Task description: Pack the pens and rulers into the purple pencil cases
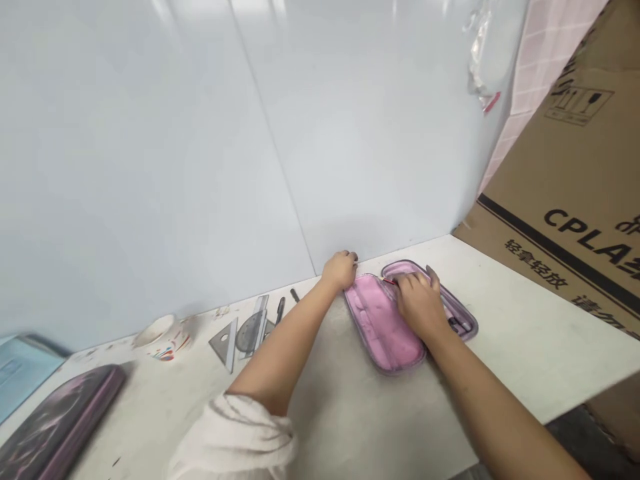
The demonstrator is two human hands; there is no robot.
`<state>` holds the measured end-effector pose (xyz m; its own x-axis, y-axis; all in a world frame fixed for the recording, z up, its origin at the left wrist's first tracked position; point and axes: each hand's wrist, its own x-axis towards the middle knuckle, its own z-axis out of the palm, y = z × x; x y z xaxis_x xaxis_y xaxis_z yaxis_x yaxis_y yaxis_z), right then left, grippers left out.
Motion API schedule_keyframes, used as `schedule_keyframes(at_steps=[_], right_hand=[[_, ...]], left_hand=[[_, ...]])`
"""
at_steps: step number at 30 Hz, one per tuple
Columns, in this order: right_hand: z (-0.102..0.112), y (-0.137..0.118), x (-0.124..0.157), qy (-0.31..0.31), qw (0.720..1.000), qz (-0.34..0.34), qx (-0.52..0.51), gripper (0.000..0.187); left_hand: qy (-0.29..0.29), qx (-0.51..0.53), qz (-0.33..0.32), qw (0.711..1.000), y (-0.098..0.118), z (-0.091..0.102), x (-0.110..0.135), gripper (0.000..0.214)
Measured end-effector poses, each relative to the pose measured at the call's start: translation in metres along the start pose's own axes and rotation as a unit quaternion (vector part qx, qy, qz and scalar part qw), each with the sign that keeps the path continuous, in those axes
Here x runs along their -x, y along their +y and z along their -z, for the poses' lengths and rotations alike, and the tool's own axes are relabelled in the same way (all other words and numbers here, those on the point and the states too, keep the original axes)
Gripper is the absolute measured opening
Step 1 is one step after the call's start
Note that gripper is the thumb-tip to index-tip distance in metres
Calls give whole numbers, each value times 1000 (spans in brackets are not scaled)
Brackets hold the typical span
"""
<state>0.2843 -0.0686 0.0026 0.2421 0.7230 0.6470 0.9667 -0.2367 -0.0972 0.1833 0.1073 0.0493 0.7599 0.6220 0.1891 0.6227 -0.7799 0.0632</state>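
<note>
A pink pencil case [387,327] lies unzipped and spread open on the table, its two halves side by side. At the far corner of its left half, my left hand [341,269] is closed with the fingers curled over the edge; part of the grip is hidden. My right hand [421,300] is over the middle of the case, closed on a slim red pencil [389,281] whose end points left. Dark items [461,324] sit in the right half, partly covered by my right hand and wrist.
Left of my left arm lie a set square [225,343], a protractor with rulers [254,330] and black pens [281,309]. Farther left are a paper cup [163,337], a dark closed case [63,423] and a blue folder [25,373]. A cardboard box [565,180] leans at right.
</note>
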Motion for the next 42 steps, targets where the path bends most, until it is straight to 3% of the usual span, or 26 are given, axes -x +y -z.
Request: schedule_keyframes(at_steps=[7,10,14,18,21,26,31,36,42], right_hand=[[0,2,-7,-14,1000,-6,6,24],[-1,1,-8,-15,1000,-11,5,23],[-1,2,-6,-8,1000,-13,-2,22],[-4,6,-4,0,1000,-8,-11,23],[-4,7,0,6,1000,-9,-22,24],[1,2,8,16,999,16,-46,25],[7,-9,18,35,993,71,-86,21],[22,-47,26,30,977,164,-129,20],[40,-105,26,9,961,233,-148,17]], left_hand=[[-58,-68,22,996,-1,-21,-41,26],[-61,-67,24,996,-2,-22,-41,23],[-30,-34,19,999,-5,-9,-27,25],[-4,18,6,1000,-2,10,5,26],[22,125,14,992,1,22,42,27],[53,328,39,942,-3,37,116,38],[92,435,118,888,-22,33,179,24],[105,458,146,871,-38,26,218,24],[98,506,136,846,-39,30,234,32]])
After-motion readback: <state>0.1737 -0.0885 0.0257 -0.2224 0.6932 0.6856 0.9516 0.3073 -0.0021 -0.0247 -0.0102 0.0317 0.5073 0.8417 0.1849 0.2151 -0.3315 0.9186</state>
